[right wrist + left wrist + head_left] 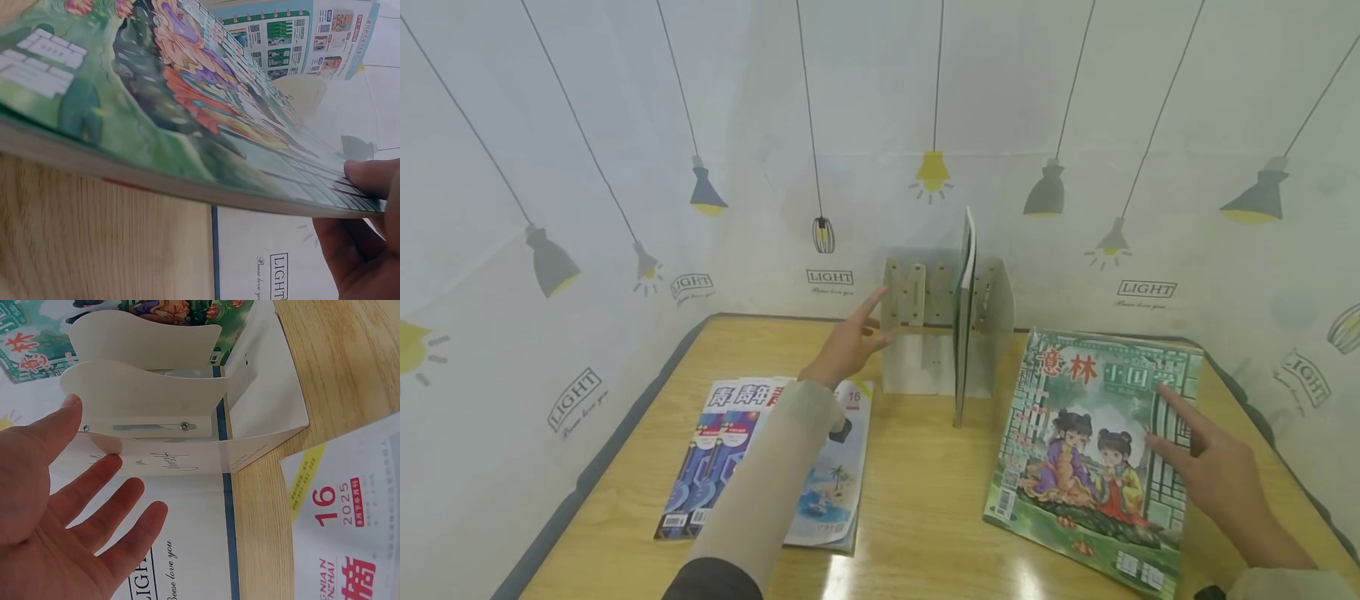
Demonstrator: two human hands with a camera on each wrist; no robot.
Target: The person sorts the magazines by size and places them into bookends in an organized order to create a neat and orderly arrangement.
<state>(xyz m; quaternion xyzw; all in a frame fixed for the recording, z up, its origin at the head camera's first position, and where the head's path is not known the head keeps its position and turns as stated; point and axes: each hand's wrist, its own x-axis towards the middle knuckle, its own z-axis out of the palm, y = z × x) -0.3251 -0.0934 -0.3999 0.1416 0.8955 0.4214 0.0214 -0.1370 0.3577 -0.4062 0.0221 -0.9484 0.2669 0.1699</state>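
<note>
A white desktop book rack stands at the back of the table, with one magazine upright in it. My left hand is at the rack's left side. In the left wrist view its fingertips reach the outer face of the side panel, fingers extended and spread. At the right, my right hand holds a green illustrated magazine by its right edge. The right wrist view shows a fingertip on the cover and other fingers beneath, with the magazine tilted off the table.
Several overlapping magazines lie at the left of the wooden table, partly hidden by my left forearm. Cloth printed with hanging lamps encloses the table at the back and sides.
</note>
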